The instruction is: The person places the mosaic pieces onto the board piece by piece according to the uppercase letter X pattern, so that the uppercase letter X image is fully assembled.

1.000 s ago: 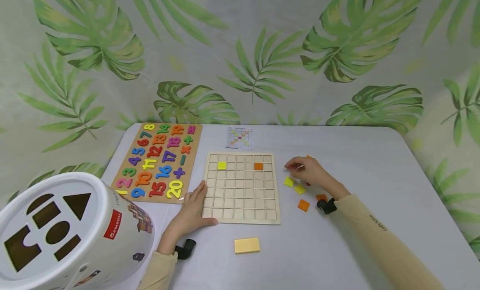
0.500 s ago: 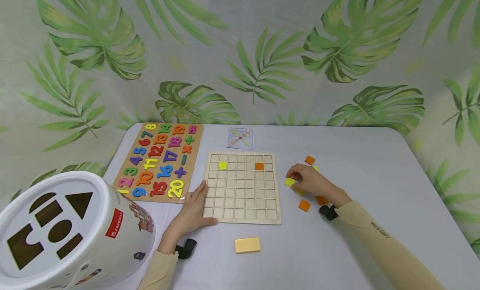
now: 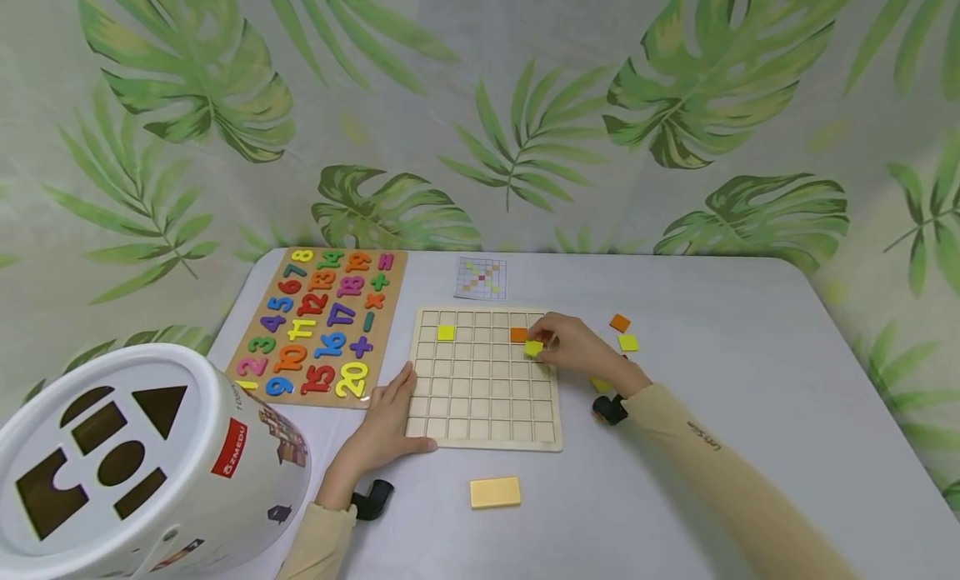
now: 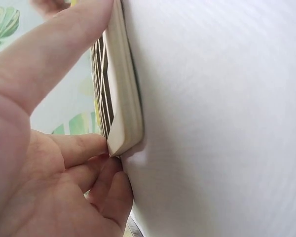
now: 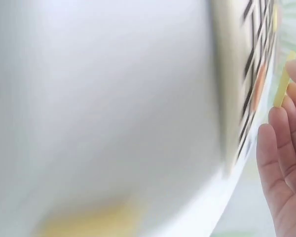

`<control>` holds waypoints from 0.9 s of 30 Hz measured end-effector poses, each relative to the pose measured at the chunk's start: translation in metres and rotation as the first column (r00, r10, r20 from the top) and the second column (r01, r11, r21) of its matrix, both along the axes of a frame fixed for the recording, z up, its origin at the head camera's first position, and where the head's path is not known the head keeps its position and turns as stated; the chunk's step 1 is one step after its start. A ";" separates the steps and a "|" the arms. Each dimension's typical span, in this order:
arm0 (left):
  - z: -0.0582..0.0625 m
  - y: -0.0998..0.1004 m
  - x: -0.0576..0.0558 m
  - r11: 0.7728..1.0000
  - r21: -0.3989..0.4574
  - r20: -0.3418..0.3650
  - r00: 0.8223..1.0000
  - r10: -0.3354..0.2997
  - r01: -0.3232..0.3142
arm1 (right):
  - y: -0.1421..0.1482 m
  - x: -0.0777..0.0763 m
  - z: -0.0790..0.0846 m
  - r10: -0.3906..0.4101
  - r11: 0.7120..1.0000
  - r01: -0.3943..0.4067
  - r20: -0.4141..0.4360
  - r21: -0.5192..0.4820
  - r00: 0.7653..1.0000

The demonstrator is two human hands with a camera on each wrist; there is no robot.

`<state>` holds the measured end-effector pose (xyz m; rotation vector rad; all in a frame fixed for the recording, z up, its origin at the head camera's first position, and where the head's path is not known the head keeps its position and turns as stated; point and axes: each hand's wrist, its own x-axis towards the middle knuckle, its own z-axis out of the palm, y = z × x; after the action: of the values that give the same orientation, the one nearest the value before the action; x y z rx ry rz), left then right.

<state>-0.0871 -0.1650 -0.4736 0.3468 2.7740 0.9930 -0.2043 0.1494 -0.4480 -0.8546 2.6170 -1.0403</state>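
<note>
Right hand point(image 3: 573, 347): grasping, with thumb and fingers pinching one thin yellow square tile point(image 3: 533, 348). This tile sits raised over the right side of a pale wooden grid board point(image 3: 480, 405), clear of its surface in the right wrist view.

Left hand point(image 3: 384, 422): released, clasping nothing — thumb stretched along the board's near edge, fingers against its left edge, well to the left of the pinch.

Set in the board: one orange square tile point(image 3: 519, 335), just left of the pinch; one yellow inset tile point(image 3: 446, 333), farther left.

Loose, right of the pinch: one orange loose tile point(image 3: 619, 322); one yellow loose tile point(image 3: 628, 342), just nearer; one more yellow piece point(image 3: 600, 384), partly covered by the right wrist. A speck of red beside that wrist is possibly another tile; too hidden to tell.

Beyond the pinch: a small printed grid card point(image 3: 481, 278). Nearer: a cream rectangular block point(image 3: 495, 492). Far left: a brown board of coloured numerals point(image 3: 355, 328) and a white cylindrical bucket point(image 3: 258, 480) — lid cut with shaped holes.
</note>
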 end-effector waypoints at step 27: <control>-0.001 -0.001 -0.001 1.000 -0.009 0.011 1.000 -0.013 0.013 | -0.110 -0.012 0.000 0.120 0.978 -0.113 -0.027 0.173 0.992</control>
<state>-0.0879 -0.1659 -0.4749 0.3571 2.7623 0.9758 -0.2162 0.0397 -0.4476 -0.9814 2.6044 -0.7642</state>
